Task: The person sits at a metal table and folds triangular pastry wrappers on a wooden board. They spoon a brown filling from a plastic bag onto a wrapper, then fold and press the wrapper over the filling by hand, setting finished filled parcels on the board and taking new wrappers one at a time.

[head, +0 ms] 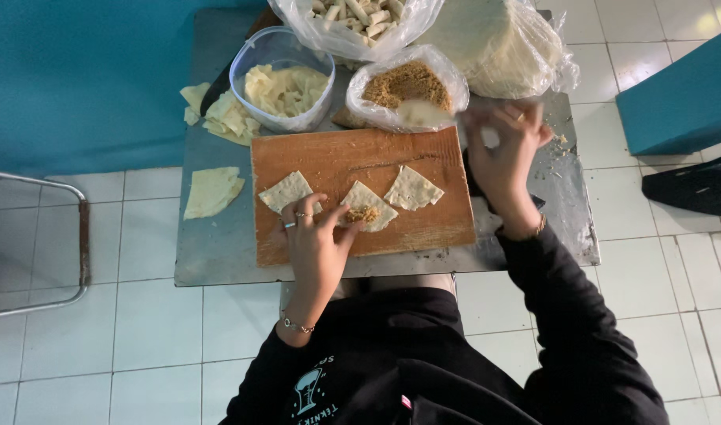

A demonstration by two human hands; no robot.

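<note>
Three square dough wrappers lie on a wooden board (423,153): a left wrapper (285,190), a middle wrapper (374,203) with a dab of brown filling (363,213), and a right wrapper (412,189). My left hand (317,240) rests on the board with fingertips touching the filled middle wrapper. My right hand (506,145) hovers blurred beside a plastic bag of brown crumbly filling (406,86), fingers pinched; what it holds is unclear, maybe a small spoon.
A metal table (219,244) carries a clear tub of pale strips (285,88), loose wrappers (212,191), a bag of rolled pieces (359,20) and a bag of stacked wrappers (498,43). A metal chair frame (81,236) stands left; a teal stool (683,90) stands right.
</note>
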